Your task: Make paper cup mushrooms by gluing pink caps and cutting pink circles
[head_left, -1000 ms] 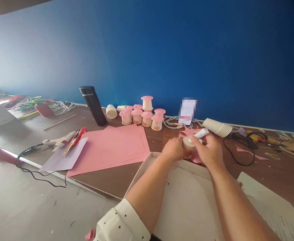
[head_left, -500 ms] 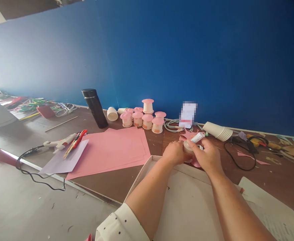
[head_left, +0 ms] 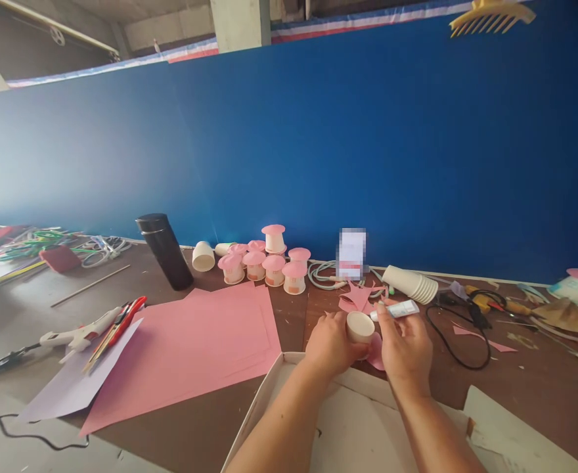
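My left hand (head_left: 329, 343) is closed around a small white paper cup (head_left: 360, 326), its round pale end facing up. In my right hand (head_left: 407, 345) is a white glue tube (head_left: 396, 310), pinched between thumb and fingers, its narrow tip pointing left near the cup's edge. A pink paper disc (head_left: 376, 353) shows between the two hands, partly hidden by them. Just behind lie pink paper scraps (head_left: 356, 297). Farther back stands a group of small cups with pink paper roofs (head_left: 274, 268), one set on top of the others.
Pink paper sheets (head_left: 195, 341) lie at left, beside a glue gun (head_left: 79, 334) and red cutter (head_left: 121, 325). A black flask (head_left: 165, 253) stands behind them. Stacked paper cups (head_left: 411, 284) lie by the blue wall (head_left: 318, 144). A shallow white box (head_left: 362, 427) sits under my forearms.
The view has tilted upward. My right hand has moved slightly away from the cup, and the tube has turned so it lies nearly level with its tip to the left.
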Motion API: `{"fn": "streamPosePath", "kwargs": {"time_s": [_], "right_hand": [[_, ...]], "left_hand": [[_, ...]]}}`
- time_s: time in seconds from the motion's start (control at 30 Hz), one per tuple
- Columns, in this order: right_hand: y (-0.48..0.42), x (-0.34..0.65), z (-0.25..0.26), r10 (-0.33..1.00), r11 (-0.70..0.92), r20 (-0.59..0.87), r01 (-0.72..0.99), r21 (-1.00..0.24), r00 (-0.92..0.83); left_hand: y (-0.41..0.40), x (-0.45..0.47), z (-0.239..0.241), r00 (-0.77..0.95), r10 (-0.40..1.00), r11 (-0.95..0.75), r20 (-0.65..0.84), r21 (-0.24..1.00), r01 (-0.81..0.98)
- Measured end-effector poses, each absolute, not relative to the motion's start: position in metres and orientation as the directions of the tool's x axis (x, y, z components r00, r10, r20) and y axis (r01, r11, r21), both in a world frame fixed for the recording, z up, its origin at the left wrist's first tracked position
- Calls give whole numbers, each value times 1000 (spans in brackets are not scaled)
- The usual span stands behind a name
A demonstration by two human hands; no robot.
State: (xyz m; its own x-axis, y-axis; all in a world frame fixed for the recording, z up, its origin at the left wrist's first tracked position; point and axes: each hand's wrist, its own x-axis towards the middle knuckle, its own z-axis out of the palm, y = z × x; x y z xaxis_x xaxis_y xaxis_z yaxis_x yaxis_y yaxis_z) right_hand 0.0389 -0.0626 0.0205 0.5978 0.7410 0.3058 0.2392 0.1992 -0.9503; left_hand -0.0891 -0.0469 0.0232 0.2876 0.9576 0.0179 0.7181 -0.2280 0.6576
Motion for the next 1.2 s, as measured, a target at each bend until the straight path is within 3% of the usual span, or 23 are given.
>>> {"fn": "streamPosePath", "kwargs": {"time_s": [0.27,0.63,0.77,0.97,1.2], "right_hand": [[-63,39,15,723,111,210,190,-976,658],[-69,39,11,739,119,165,114,-986,653],[-72,39,10,734,12,12,6,-1000,679],[-67,31,8,693,-23,-156,-196,-980,704],[-57,39,-1,735,-25,-69,-74,-997,674]], "left_hand": [[-50,-86,26,271,962,-216,20,663,717],[-56,-82,22,255,965,-222,59,699,680],[-56,-83,13,278,955,-272,103,674,687],[-46,-90,-16,381,896,-441,229,569,694],[-51,-88,-11,358,879,-476,315,522,708]]}}
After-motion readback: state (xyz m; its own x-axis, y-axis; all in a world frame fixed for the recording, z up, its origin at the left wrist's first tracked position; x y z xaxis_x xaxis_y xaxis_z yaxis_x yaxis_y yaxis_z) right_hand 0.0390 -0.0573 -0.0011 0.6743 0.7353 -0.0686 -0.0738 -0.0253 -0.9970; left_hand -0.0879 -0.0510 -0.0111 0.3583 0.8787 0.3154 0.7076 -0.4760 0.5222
